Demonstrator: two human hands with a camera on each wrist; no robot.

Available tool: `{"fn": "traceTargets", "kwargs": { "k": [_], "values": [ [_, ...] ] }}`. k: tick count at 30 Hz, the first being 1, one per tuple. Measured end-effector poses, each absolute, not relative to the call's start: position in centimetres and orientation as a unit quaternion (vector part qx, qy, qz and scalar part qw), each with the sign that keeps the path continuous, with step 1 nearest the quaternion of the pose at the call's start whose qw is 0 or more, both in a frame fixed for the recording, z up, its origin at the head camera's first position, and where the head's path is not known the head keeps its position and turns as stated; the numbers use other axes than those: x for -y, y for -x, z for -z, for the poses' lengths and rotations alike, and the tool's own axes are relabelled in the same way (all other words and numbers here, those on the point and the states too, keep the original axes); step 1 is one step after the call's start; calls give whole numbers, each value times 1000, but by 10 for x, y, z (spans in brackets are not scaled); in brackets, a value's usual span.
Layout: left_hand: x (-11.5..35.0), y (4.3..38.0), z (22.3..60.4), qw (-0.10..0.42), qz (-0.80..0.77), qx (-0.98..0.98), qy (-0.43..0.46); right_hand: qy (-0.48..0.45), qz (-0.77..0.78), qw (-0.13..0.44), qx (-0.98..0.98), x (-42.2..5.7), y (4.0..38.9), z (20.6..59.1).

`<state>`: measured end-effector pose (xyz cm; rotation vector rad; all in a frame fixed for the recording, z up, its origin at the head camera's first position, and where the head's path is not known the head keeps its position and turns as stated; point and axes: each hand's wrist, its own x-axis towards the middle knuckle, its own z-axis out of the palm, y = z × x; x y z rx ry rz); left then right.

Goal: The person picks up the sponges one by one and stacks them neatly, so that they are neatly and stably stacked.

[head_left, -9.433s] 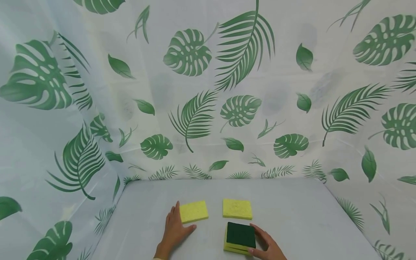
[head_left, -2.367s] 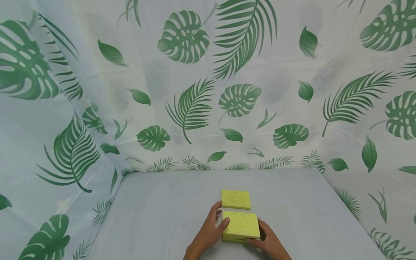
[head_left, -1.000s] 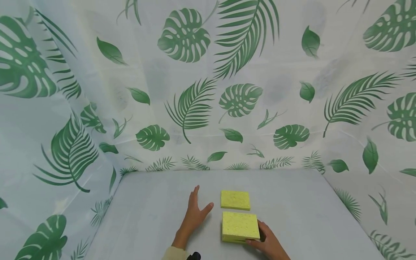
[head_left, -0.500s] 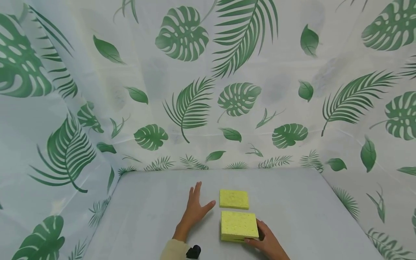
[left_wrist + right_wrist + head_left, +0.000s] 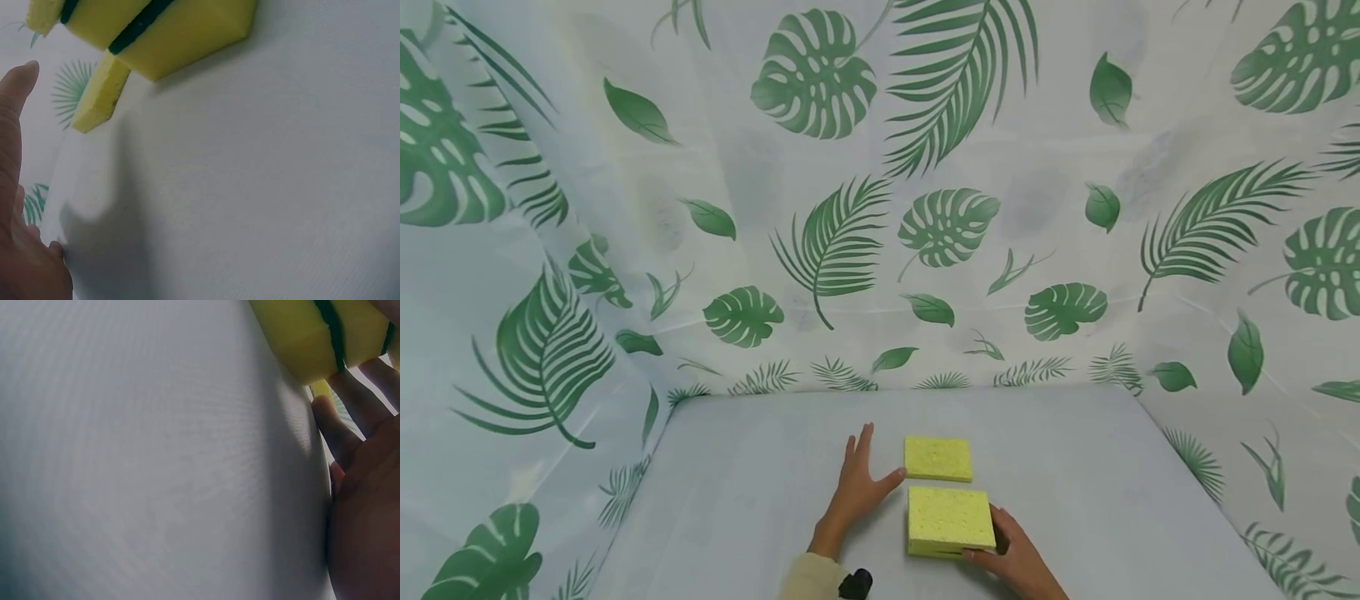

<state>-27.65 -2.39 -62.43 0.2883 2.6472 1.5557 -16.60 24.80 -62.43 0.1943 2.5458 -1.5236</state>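
A stack of sponges (image 5: 951, 518) stands on the table's near middle, with a yellow sponge on top and dark green layers between yellow ones lower down. My right hand (image 5: 1017, 557) grips the stack's right side, thumb at its front face and fingers along the side. In the right wrist view, those fingers (image 5: 359, 400) lie against the yellow and green layers. Behind the stack, a single flat yellow sponge (image 5: 937, 458) lies on the table. My left hand (image 5: 859, 487) is spread with nothing in it, its thumb tip close to that sponge's left edge; whether they touch I cannot tell.
The pale grey table (image 5: 737, 483) runs back to a white curtain (image 5: 865, 350) printed with green leaves, which also hangs along both sides. A dark device (image 5: 855, 583) sits on my left wrist by a cream sleeve (image 5: 812, 577).
The sponge once at the left now tops the stack, covering its green face. My left hand let go of it, drew back left, then moved slightly right toward the far sponge. My right hand stayed.
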Motion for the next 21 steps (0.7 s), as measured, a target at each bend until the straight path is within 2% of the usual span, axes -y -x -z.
{"fn": "traceTargets", "kwargs": {
  "k": [21],
  "values": [
    [8, 280, 626, 42, -453, -879, -144, -53, 515, 79, -852, -248, 166, 624]
  ]
}}
